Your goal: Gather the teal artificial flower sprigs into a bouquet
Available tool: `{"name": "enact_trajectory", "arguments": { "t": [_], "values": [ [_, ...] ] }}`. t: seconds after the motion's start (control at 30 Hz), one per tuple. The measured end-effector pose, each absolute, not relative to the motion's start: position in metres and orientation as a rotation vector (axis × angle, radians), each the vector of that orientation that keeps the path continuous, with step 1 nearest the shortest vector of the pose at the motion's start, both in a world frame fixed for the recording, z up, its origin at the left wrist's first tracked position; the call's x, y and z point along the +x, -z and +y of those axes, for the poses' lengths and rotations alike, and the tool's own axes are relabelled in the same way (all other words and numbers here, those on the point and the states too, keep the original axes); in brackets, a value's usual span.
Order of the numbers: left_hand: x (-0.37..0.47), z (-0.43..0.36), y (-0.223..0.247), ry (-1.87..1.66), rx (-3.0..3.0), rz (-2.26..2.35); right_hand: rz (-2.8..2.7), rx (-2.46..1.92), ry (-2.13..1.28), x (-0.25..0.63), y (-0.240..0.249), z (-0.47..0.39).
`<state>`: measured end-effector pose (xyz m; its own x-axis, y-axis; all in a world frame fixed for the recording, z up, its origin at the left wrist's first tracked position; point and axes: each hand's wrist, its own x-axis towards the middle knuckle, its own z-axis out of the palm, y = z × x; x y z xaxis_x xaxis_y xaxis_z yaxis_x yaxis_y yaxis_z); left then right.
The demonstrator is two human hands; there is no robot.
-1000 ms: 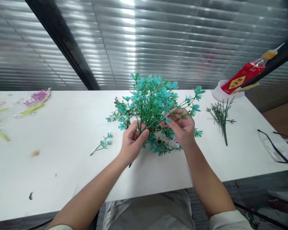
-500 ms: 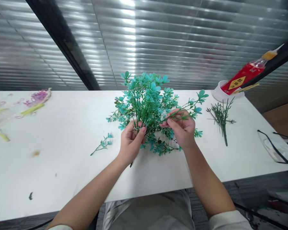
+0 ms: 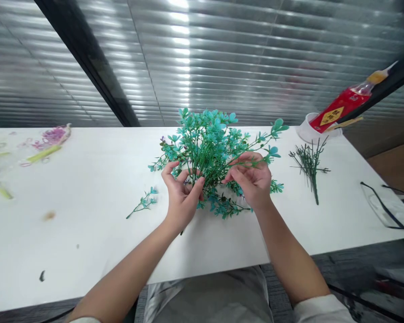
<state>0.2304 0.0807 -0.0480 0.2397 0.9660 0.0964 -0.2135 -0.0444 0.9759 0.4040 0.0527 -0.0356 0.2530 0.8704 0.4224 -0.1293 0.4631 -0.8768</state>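
A bushy bunch of artificial turquoise-green sprigs (image 3: 210,134) stands over the middle of the white table (image 3: 97,233). My left hand (image 3: 183,193) grips its stems low down between thumb and fingers, with the index finger lifted away. On the bunch's right side, my right hand (image 3: 252,177) pinches a leafy sprig (image 3: 272,134) that points up and right. More turquoise sprigs (image 3: 225,208) lie behind and below the hands. One loose sprig (image 3: 144,203) rests left of my left hand. The stem ends inside my left hand are mostly hidden.
Bare green stems (image 3: 311,168) lie to the right, near a white container (image 3: 311,132) with a red-labelled bottle (image 3: 343,107). Black-framed glasses (image 3: 387,211) sit at the right edge. Purple strands (image 3: 52,137) and a yellow-green strip (image 3: 43,154) lie far left.
The bunch has dipped slightly and its top leans right. My left index finger has lifted off the stems. My right hand has shifted slightly left with its sprig.
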Motion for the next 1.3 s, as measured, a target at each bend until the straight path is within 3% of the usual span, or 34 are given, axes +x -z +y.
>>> {"name": "enact_trajectory", "arguments": {
  "t": [0.6,0.93,1.13,1.3],
  "values": [
    [0.229,0.089,0.047,-1.206,1.192,0.861,-1.118,-1.04,-0.82,0.407,0.034,0.052],
    [0.225,0.099,0.043,-1.258,0.947,0.895,-1.851,-1.539,-1.021,0.405,0.032,0.05],
    [0.225,0.098,0.038,-1.228,0.871,0.875,-2.067,-1.821,-0.728,0.4,0.034,0.051],
    [0.225,0.097,0.036,-1.207,0.852,0.88,-2.127,-1.806,-0.697,0.401,0.036,0.052]
  ]
}}
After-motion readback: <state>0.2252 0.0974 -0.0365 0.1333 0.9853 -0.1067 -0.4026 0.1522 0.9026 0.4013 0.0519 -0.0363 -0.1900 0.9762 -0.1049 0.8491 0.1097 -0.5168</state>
